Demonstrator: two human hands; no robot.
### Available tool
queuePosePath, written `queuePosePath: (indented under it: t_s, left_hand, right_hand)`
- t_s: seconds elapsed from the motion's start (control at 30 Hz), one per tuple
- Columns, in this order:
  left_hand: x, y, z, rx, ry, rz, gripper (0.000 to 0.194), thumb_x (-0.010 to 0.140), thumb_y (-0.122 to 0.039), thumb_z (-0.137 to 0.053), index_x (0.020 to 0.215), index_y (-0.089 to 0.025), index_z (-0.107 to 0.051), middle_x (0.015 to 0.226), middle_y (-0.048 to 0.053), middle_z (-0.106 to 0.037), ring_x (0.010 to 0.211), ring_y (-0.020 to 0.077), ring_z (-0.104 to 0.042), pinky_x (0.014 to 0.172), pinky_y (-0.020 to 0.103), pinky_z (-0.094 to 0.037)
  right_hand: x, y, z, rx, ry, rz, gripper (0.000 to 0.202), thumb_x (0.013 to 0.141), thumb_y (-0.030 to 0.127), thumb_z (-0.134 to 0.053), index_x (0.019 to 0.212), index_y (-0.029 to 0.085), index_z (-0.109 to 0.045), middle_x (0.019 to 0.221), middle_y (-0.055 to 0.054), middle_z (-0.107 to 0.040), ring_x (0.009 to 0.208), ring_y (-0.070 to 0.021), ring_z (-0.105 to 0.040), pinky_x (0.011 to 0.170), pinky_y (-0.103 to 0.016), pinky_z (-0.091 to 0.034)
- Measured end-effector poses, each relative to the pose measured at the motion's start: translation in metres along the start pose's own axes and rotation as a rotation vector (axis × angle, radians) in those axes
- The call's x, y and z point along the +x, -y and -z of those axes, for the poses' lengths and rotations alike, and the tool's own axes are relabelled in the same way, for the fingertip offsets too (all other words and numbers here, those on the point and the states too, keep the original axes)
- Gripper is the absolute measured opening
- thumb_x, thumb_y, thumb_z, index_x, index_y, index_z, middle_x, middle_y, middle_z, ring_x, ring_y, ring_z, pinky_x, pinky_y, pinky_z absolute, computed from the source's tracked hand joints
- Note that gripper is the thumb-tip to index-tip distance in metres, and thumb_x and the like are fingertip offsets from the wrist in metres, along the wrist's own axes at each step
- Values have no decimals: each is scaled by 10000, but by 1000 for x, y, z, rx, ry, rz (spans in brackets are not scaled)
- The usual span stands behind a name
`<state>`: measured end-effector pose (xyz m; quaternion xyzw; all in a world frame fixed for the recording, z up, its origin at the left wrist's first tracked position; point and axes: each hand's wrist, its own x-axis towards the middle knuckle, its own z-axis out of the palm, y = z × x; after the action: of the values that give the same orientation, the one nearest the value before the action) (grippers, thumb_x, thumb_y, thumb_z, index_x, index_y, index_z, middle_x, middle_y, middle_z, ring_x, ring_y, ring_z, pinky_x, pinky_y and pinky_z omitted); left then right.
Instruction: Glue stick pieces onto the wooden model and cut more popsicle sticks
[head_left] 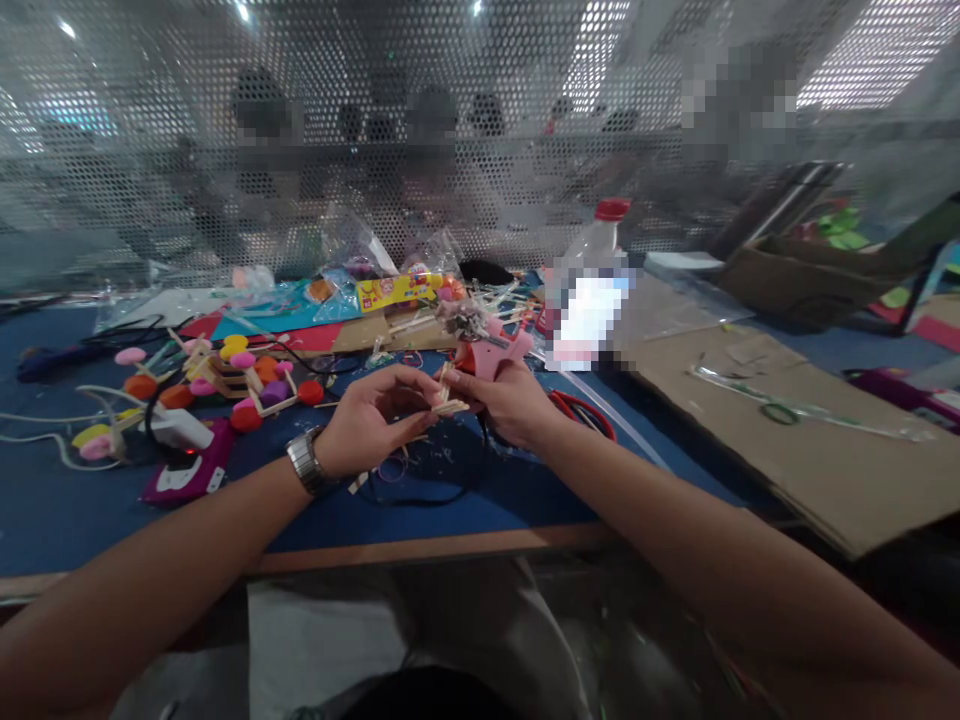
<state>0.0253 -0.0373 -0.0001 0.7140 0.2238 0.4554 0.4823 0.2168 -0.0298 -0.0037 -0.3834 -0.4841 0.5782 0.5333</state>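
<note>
Near the middle of the blue table, my left hand [367, 420] has thumb and fingers closed on a small piece of joined wooden sticks [450, 406]. My right hand [517, 410] is wrapped round a pink hot glue gun [501, 348], and its thumb and fingertips also reach the sticks. Both hands meet at this piece, above the tabletop. The glue gun's tip and the fingers under it are partly hidden. Left of my hands stands a stick model [259, 380] with orange, pink, yellow and purple round pieces on it.
A purple power strip [187, 482] holds a white plug [176, 428] at left. Behind my hands lie a yellow packet [401, 290], coloured sheets and loose sticks. A bottle with a red cap [613, 210] stands behind right. Cardboard [817, 450] covers the right side; a perforated screen [465, 170] rises behind.
</note>
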Motion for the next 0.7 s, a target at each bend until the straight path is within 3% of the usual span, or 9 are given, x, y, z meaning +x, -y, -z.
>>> queuePosePath:
  t_s: [0.4, 0.53, 0.7]
  left_hand:
    - [-2, -4, 2, 156, -76, -101, 192, 895, -309, -722, 1025, -167, -710, 996, 84, -730, 876, 165, -721, 795, 269, -611]
    - [0, -7, 4, 253, -61, -166, 163, 900, -293, -713, 1017, -180, -720, 979, 77, -701, 874, 162, -694, 784, 273, -604]
    - [2, -7, 5, 420, -13, -286, 245, 818, -316, -821, 1031, -206, -772, 934, 60, -692, 782, 149, -667, 725, 275, -580]
  right_hand:
    - [-3, 10, -1, 5, -68, 54, 585, 504, 526, -920, 838, 240, -534, 708, 42, -649, 571, -122, -567, 494, -268, -392]
    - [-3, 8, 1, -13, -88, 59, 555, 531, 510, -914, 839, 241, -539, 740, 23, -680, 577, -124, -574, 516, -281, -423]
    - [-4, 10, 1, -33, -97, 56, 595, 477, 551, -924, 816, 242, -546, 758, 20, -700, 572, -120, -574, 538, -292, -477]
